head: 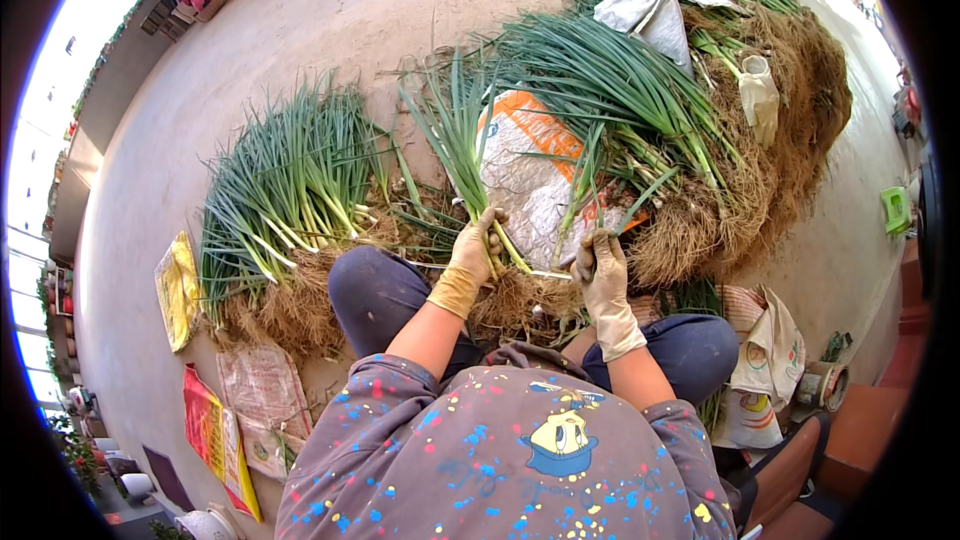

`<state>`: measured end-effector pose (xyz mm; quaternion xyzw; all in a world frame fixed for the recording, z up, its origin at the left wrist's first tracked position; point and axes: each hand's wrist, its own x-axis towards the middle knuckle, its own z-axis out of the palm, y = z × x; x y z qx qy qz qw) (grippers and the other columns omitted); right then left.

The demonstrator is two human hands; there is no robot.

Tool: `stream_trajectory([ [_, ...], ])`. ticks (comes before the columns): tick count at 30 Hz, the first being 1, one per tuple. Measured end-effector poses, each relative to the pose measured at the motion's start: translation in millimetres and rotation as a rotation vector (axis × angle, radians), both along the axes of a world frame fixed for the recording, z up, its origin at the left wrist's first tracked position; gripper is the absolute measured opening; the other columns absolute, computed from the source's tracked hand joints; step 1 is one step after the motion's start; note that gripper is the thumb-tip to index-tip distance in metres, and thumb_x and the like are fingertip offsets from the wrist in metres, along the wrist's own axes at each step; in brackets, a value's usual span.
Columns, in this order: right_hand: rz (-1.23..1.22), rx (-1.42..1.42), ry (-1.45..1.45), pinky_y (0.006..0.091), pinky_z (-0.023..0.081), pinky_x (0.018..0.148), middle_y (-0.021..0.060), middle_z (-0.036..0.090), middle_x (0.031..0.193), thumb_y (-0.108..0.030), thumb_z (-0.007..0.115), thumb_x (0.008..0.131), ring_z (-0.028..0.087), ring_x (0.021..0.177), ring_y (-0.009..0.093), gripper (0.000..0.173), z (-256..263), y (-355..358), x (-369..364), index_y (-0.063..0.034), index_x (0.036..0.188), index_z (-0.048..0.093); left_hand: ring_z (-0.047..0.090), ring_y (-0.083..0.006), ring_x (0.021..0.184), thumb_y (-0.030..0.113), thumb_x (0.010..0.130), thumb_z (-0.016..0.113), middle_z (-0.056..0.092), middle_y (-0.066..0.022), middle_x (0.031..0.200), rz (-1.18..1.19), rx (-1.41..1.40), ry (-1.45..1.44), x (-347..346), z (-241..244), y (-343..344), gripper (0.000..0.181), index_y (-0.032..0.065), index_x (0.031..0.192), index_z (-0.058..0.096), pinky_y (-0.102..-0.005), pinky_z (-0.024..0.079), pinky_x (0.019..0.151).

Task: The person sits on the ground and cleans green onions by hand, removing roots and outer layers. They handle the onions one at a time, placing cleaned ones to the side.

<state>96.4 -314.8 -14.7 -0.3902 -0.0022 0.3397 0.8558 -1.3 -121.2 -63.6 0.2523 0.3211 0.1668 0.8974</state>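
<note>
My left hand point(474, 249), in a soiled cream glove, is closed around a few green onions point(466, 176) near their white stems. Their leaves point up and away from me, and the roots point(510, 304) hang below the hand. On the right, my gloved right hand point(606, 274) has its fingers curled at a thin green onion leaf point(598, 202); the fingertips partly hide it. Between and beyond both hands lies a white and orange woven sack point(525, 187), with a loose green onion point(574, 199) across its right part.
To the left, a row of green onions point(300, 180) rests on the concrete floor point(315, 22). A large heap of rooted green onions point(622, 82) lies at right, bearing a white sack point(660, 19) and a cream glove point(759, 101). Flattened bags point(262, 390) lie at lower left.
</note>
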Motion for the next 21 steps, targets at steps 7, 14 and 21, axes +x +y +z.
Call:
stream_trajectory([
  [7,-0.327,-0.292,-0.181,0.0176,0.028,0.039,-0.0012,0.056,0.065,-0.032,0.058,0.091,0.039,0.046,0.002,0.025,24,-28,53,-0.0087,0.086,0.063,0.044,-0.0056,0.054,0.028,0.090,0.059,0.061,-0.0049,0.092,-0.040,-0.028,-0.133,-5,11,6,0.025,0.0040,0.097,0.061,-0.0212,0.038,0.047],
  [14,0.588,-0.787,-0.780,0.0282,0.047,0.078,0.0110,0.069,0.093,-0.029,0.069,0.083,0.062,0.082,0.018,0.036,13,33,-5,-0.0046,0.108,0.065,0.045,-0.0064,0.056,0.025,0.091,0.059,0.062,-0.0053,0.093,-0.133,0.000,-0.205,3,18,-12,0.026,0.0028,0.104,0.060,-0.0214,0.038,0.049],
  [21,0.093,-0.612,-0.414,0.0238,0.044,0.063,0.0028,0.065,0.078,-0.018,0.063,0.088,0.055,0.069,0.009,0.018,-21,33,3,-0.0010,0.094,0.066,0.047,-0.0061,0.057,0.021,0.090,0.061,0.062,-0.0038,0.087,-0.220,0.094,-0.036,-2,22,-17,0.025,0.0005,0.104,0.058,-0.0199,0.040,0.050],
])
